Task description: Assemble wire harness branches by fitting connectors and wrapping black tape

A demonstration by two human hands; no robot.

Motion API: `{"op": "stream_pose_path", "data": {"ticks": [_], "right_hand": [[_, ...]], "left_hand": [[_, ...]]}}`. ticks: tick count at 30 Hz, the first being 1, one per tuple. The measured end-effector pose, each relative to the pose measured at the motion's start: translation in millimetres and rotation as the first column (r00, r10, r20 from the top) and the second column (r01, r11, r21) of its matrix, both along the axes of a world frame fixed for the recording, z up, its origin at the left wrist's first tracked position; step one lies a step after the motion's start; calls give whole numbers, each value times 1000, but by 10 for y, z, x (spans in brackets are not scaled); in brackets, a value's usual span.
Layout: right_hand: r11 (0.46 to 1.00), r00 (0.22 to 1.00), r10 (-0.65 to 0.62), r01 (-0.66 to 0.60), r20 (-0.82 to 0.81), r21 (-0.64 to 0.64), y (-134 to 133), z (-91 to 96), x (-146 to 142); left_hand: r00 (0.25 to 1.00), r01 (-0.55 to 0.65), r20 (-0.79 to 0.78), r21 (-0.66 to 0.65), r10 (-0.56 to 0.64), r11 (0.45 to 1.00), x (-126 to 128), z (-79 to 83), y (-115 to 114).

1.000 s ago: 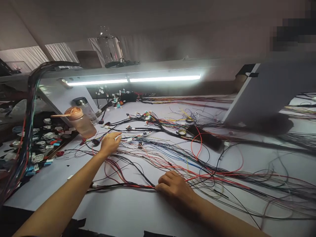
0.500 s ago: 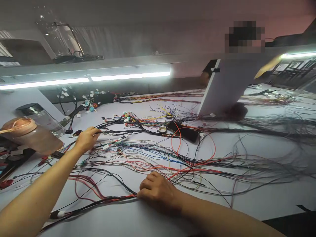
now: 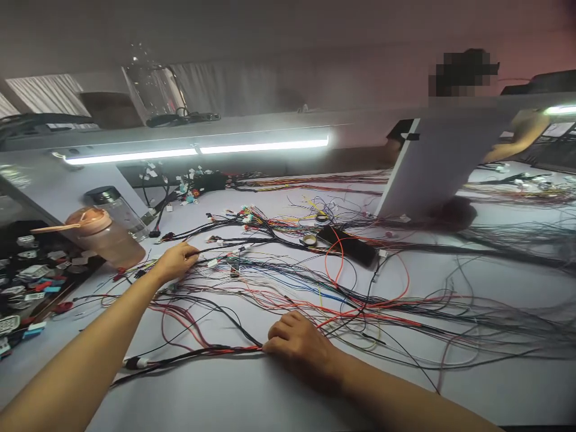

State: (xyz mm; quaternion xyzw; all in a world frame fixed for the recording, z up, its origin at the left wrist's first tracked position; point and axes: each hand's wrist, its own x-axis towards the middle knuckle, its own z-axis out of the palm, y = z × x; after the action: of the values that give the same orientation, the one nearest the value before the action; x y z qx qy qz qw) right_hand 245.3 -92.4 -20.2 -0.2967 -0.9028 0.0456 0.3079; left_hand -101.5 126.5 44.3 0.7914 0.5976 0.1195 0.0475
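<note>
My right hand [image 3: 299, 348] rests low on the white table, its fingers closed round a wire harness [image 3: 216, 349] of black and red wires. That harness runs left from my fingers to a black-and-white connector [image 3: 135, 363]. Farther off on the left, my left hand [image 3: 176, 262] is closed in a pinch at the end of a black taped branch [image 3: 234, 243]; its fingertips partly hide what they grip. White connectors [image 3: 212, 263] lie just right of it. Between my hands spread loose red, blue and black wires [image 3: 288, 282].
A black phone [image 3: 348, 246] and a tape roll [image 3: 309, 240] lie among the wires. Two bottles, one peach-lidded [image 3: 112, 240] and one clear [image 3: 121, 210], stand left, near a connector bin [image 3: 36, 276]. A white panel [image 3: 423, 168] stands before a co-worker [image 3: 517, 135].
My view has turned left, showing more of the connector bin. Both hands keep nearly the same places among the wires. The co-worker's arm has shifted behind the panel.
</note>
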Motion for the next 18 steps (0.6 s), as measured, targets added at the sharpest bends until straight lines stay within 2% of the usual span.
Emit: {"op": "stream_pose_path", "data": {"ticks": [5,11,14,18], "right_hand": [[1000,997,-5,7,-71,22,-31,-31,-30],[1000,993,13,-13,-113,5,-26,-69,-51],[1000,996,2,0,-85,17,-11,-62,-50],[999,1000,-14,13,15,51,19,-47,-39]], "left_hand": [[989,-148,11,93,148,985,-142,-157,-136],[979,-186,123,249,160,950,6,-271,-249],[975,-189,164,238,152,953,-4,-282,-317],[960,-228,199,161,195,960,-157,-172,-349]]}}
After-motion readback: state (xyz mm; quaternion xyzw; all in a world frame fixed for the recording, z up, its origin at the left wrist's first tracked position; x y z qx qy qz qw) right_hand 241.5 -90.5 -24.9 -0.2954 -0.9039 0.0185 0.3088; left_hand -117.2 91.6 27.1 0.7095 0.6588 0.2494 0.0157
